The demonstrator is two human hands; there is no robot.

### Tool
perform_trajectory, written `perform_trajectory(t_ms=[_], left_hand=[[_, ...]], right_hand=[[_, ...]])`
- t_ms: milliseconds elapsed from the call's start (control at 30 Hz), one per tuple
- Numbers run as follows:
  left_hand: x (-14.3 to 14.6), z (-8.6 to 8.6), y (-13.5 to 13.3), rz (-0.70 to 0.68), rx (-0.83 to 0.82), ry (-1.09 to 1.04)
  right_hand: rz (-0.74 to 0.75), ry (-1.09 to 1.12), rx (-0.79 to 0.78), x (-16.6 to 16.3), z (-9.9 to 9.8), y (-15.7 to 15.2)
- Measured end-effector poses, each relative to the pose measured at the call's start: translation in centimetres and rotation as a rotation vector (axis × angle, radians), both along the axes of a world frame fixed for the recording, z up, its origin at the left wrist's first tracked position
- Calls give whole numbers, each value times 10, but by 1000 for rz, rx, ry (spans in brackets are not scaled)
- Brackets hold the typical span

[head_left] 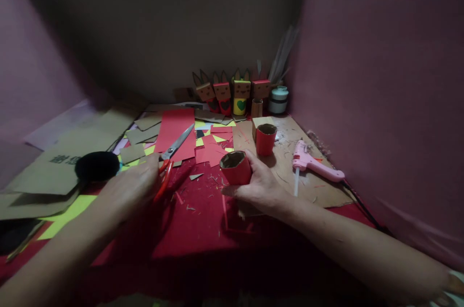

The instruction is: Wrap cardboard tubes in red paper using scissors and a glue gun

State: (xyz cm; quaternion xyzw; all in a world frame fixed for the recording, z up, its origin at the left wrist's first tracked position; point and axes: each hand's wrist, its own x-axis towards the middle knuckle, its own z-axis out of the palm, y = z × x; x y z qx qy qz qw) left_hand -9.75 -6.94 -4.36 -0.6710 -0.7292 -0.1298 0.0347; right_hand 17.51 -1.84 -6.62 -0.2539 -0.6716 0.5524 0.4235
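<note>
My left hand [139, 176] is closed on a pair of scissors [174, 148] with red handles, whose blades point away over a red paper sheet [177, 121]. A red paper-covered cardboard tube [236, 170] is gripped in my right hand [263, 183], thumb in front and fingers behind, its open brown-lined end facing up. Just beyond it, a second red tube [266, 140] stands upright on a cardboard sheet [286, 183]. To the right lies a pink glue gun [315, 164] with a clear glue stick near it.
Along the back stand several cardboard figures with pointed ears, one of them yellow [241, 99], beside a lidded pale-blue jar [279, 99]. Cardboard pieces [58, 152], a round black object [97, 166] and yellow paper [72, 212] lie at left. Paper scraps litter the red cloth [188, 229].
</note>
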Motion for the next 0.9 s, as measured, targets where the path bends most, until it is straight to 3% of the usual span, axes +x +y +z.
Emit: perform_trajectory(t_ms=[167,267,367,400,467,500,567,633,800,900], left_hand=[[-21,-6,42,-29,-20,114],[-14,6,44,-41,8,130],[16,26,32,-79,65,71],[30,32,27,-151,66,-9],[61,40,17,-436,-34,-382],[74,42,13,-520,-80,-448],[93,42,10,-593,-45,-402],[99,43,14,-585,2,-317],[89,57,57,-446,112,-279],[91,60,98,-326,141,-151]], right_hand=[[119,97,-181,3,2,5],[135,155,-283,5,2,7],[171,230,-377,4,1,6],[179,234,-396,4,1,6],[202,223,-393,2,-1,6],[210,213,-365,2,-1,6],[202,171,-268,1,-4,6],[97,70,-118,0,-6,5],[-420,-208,532,4,-8,-4],[-387,-160,770,6,-6,-14]])
